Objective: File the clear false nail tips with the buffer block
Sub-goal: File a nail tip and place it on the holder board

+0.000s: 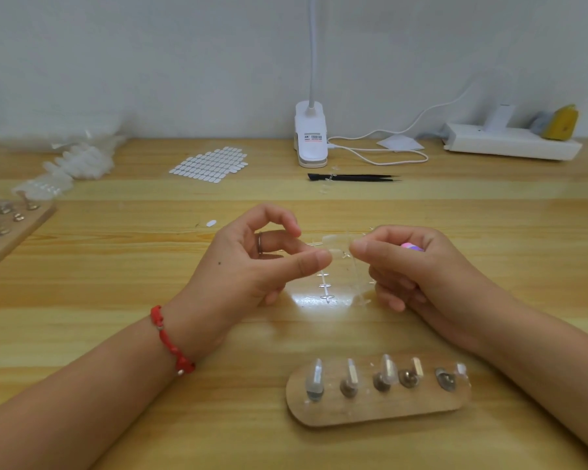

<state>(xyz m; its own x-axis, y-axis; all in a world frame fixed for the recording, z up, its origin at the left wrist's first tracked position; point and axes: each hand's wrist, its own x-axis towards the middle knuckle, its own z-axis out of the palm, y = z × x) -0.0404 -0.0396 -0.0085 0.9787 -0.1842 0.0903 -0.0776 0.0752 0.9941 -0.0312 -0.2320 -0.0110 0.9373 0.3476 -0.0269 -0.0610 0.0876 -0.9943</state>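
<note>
Left hand (pixel 252 266), right hand (pixel 421 276) pinch nail strip (pixel 333 240) edges

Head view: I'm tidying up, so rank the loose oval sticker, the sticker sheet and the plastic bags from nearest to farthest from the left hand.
1. The loose oval sticker, just beyond the left hand.
2. The sticker sheet, farther back.
3. The plastic bags, far back left.

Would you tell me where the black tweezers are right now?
In the head view, the tweezers lie on the table right of centre, just in front of the lamp base.
</note>
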